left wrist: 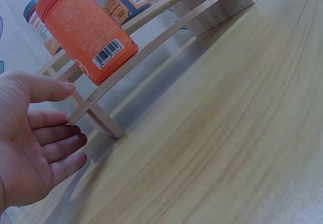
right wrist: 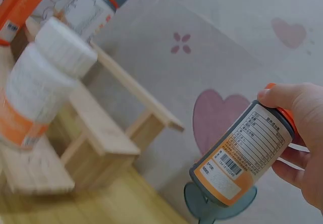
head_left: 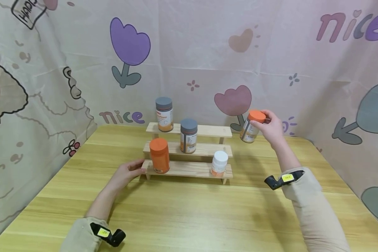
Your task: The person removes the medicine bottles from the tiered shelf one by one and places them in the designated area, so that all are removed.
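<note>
My right hand (head_left: 272, 127) pinches the orange lid of a grey supplement bottle (right wrist: 245, 156) and holds it tilted in the air, right of a three-step wooden rack (head_left: 189, 169). Its label carries a printed table and a barcode. At the rack's left end, my left hand (left wrist: 30, 138) has its fingers loosely extended against the lowest board's end, the thumb above. An orange bottle (head_left: 159, 155) stands on the lowest step near that hand, and a white bottle (head_left: 219, 162) stands at that step's right. Grey-lidded bottles stand on the middle (head_left: 188, 136) and top (head_left: 164, 115) steps.
The rack stands on a wood-grain table (head_left: 189, 213). Behind it hangs a printed cloth (head_left: 189, 45) with flowers and lettering. Each sleeve carries a black wrist camera, one left (head_left: 108, 234) and one right (head_left: 283, 179).
</note>
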The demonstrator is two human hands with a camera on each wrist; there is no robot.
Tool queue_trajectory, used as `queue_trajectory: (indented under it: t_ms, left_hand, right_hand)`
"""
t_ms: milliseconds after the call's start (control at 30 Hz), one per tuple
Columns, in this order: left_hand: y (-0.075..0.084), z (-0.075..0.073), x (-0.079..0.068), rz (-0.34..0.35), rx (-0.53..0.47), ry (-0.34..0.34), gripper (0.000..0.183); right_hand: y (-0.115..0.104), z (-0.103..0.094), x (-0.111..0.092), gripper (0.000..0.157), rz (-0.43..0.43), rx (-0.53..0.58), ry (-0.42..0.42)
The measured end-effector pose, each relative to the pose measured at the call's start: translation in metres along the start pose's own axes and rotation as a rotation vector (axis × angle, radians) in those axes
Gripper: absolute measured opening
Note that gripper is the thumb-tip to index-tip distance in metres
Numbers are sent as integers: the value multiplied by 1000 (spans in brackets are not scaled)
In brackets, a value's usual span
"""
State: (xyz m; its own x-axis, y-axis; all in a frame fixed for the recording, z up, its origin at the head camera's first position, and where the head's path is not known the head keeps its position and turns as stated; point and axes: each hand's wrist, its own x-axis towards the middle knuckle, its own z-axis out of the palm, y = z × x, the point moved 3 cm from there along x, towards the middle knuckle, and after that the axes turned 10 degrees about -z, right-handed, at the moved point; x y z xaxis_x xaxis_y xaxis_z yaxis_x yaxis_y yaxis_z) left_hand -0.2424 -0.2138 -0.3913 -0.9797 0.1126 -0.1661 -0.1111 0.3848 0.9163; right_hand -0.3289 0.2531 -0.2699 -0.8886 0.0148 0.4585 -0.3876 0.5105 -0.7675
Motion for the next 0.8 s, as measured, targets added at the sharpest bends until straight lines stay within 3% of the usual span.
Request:
queue_trajectory:
  t_ms: [167, 367, 800]
  left_hand:
    - [0, 1, 1, 11, -4, -8, 62]
    - [0, 0, 2, 8, -12, -6, 63]
    - [-2, 0, 1, 6, -28, -8, 62]
  right_hand:
    - [19, -4, -11, 64, 28, -1, -22]
    - [40, -5, -20, 63, 41, -31, 16]
    - [69, 9, -35, 65, 98, -50, 16]
